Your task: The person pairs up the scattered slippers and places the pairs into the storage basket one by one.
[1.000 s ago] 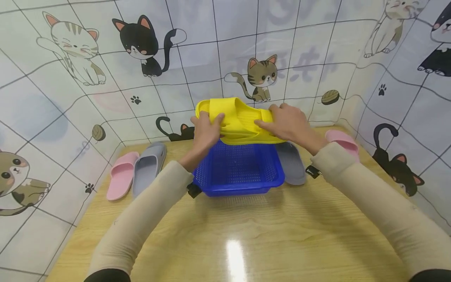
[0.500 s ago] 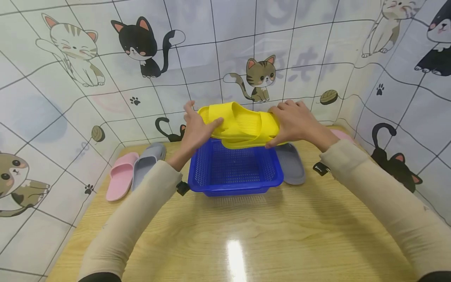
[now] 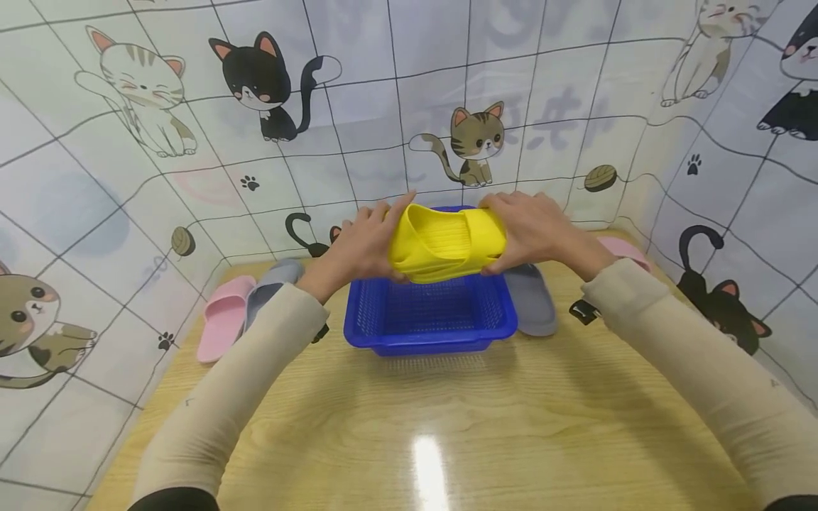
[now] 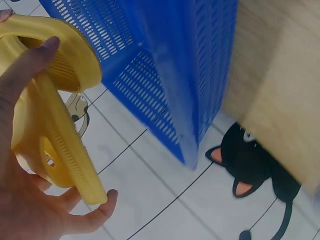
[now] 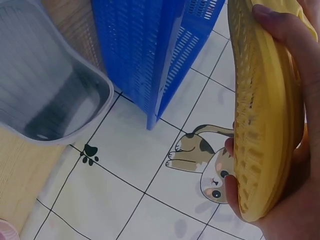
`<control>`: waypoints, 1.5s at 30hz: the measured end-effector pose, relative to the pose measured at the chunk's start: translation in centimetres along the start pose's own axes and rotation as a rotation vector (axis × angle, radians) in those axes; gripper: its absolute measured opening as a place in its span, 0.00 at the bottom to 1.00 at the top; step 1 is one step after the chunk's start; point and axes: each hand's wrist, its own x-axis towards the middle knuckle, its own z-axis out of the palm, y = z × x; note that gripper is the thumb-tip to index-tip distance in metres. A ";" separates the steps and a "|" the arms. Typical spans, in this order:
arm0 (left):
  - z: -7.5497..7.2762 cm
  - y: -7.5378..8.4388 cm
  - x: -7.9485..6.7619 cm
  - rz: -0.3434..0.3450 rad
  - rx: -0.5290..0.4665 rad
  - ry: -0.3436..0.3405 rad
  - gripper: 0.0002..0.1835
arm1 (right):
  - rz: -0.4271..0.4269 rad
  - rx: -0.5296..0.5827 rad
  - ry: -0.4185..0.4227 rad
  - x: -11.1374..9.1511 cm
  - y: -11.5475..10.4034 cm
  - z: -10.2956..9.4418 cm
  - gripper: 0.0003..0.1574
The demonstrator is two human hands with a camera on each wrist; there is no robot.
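Observation:
A pair of yellow slippers [image 3: 441,245], laid together, is held up over the back of a blue perforated basket [image 3: 431,342]. My left hand [image 3: 367,245] grips the left end; in the left wrist view its thumb lies on one slipper [image 4: 70,137] and its fingers curl beneath. At the other end my right hand [image 3: 530,228] grips the pair, and the right wrist view shows its thumb and fingertips around a textured yellow sole [image 5: 262,120]. Both hands cover the ends of the slippers. The basket floor shows its mesh.
On the wooden table [image 3: 422,411], a pink slipper [image 3: 222,323] and a grey slipper [image 3: 262,298] lie left of the basket, partly behind my left sleeve. Another grey slipper [image 3: 533,301] sits against its right side, with a pink one [image 3: 625,250] farther right. Cat-patterned walls [image 3: 396,113] stand behind and at both sides.
My left hand has loosened, then shifted and taken a new grip round the slippers' left end. The right hand has changed its grip at the right end. The slippers are slightly lower.

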 end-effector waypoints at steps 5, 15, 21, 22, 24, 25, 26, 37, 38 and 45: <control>0.6 -0.4 -0.1 0.008 -0.061 -0.008 0.79 | -0.001 0.052 -0.005 0.2 -0.4 0.2 0.67; 0.8 0.8 1.1 0.051 -0.154 -0.011 0.81 | 0.017 0.095 0.031 0.2 -0.5 0.8 0.70; 0.6 1.2 1.5 0.059 -0.119 0.067 0.80 | 0.024 0.077 0.064 0.2 -0.3 0.4 0.70; 0.5 1.2 1.5 0.062 -0.115 0.075 0.80 | 0.024 0.070 0.064 0.2 -0.3 0.2 0.71; 0.4 1.3 1.4 0.067 -0.103 0.088 0.79 | 0.026 0.059 0.064 0.1 -0.2 0.0 0.71; 0.3 1.2 1.4 0.068 -0.103 0.092 0.78 | 0.027 0.054 0.062 0.1 -0.2 -0.1 0.72; 0.2 1.1 1.4 0.064 -0.103 0.095 0.78 | 0.026 0.052 0.058 0.2 -0.2 -0.2 0.72; -0.8 -0.5 1.6 0.088 -0.178 0.141 0.69 | 0.010 0.033 0.002 0.6 -0.9 -2.3 0.78; -0.8 -0.5 1.6 0.091 -0.185 0.144 0.68 | 0.010 0.029 -0.005 0.6 -0.9 -2.4 0.78; -1.1 -0.4 1.2 0.085 -0.194 0.161 0.68 | -0.002 0.014 -0.006 0.3 -1.0 -2.8 0.75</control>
